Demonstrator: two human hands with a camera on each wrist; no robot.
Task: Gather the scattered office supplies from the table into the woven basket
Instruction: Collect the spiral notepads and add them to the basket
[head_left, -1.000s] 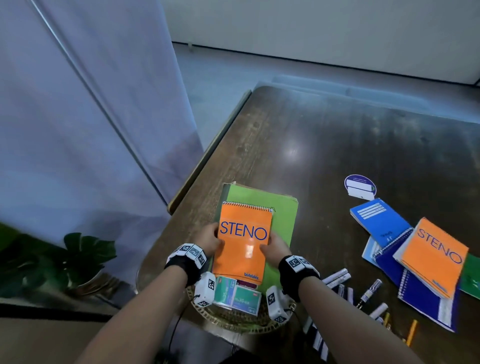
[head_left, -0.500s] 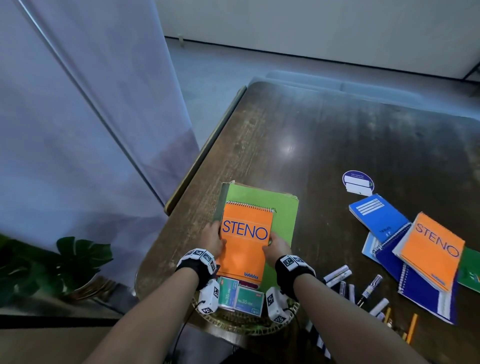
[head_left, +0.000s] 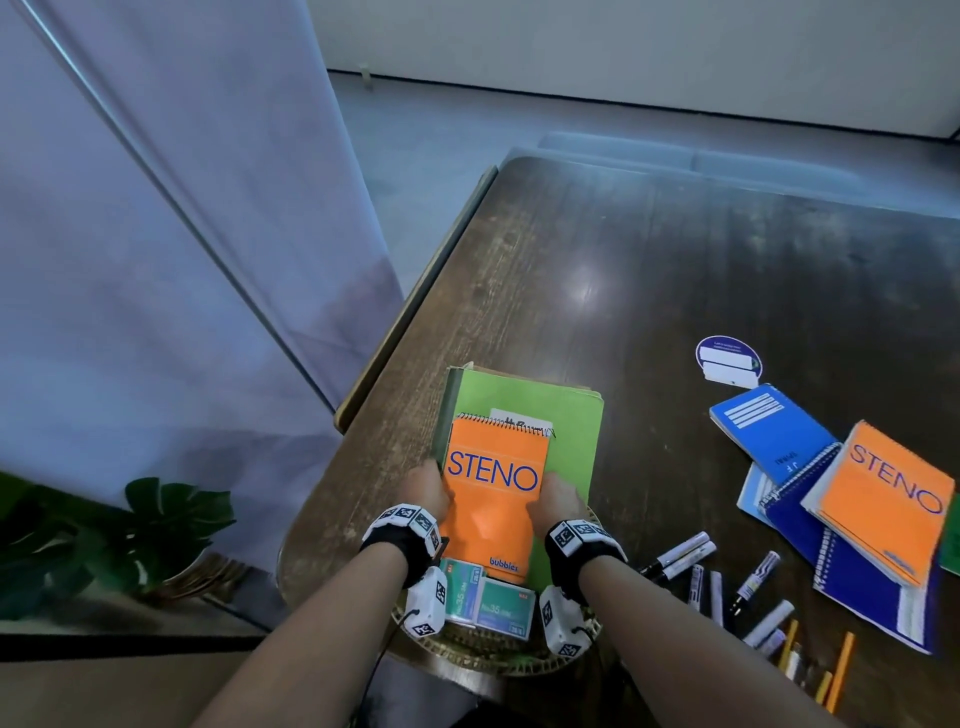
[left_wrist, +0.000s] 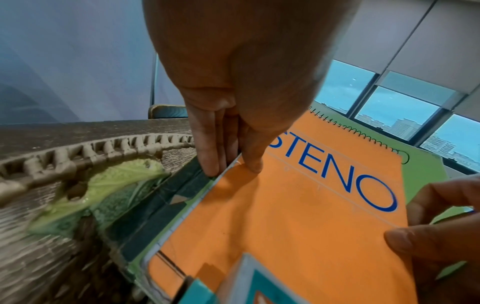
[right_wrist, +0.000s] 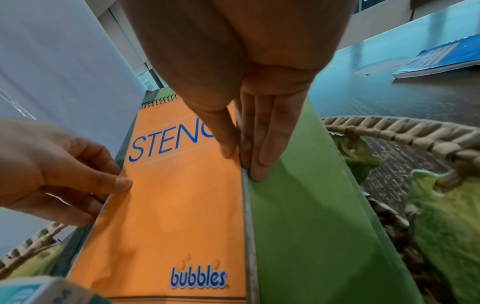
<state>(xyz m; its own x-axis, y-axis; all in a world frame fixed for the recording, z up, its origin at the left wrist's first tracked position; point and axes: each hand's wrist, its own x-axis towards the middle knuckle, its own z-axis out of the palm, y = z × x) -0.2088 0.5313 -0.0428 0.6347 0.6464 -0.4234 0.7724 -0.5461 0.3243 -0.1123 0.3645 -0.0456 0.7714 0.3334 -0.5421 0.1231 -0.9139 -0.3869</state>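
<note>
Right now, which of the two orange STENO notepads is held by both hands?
The orange STENO notepad lying on the green folder, over the basket. The left hand and right hand pinch its side edges; the other tops the blue notebooks.

The dark wooden bench (head_left: 649, 270) carried a woven basket (head_left: 488, 659) at its near left corner. Well to the right lay a round blue card (head_left: 728, 359), and near it a light blue notebook (head_left: 769, 434) partly under a heap of spiral notebooks topped by an orange steno pad (head_left: 883, 499). Between basket and heap lay scattered markers (head_left: 680, 557), with orange pencils (head_left: 839, 670) at the near edge.
</note>
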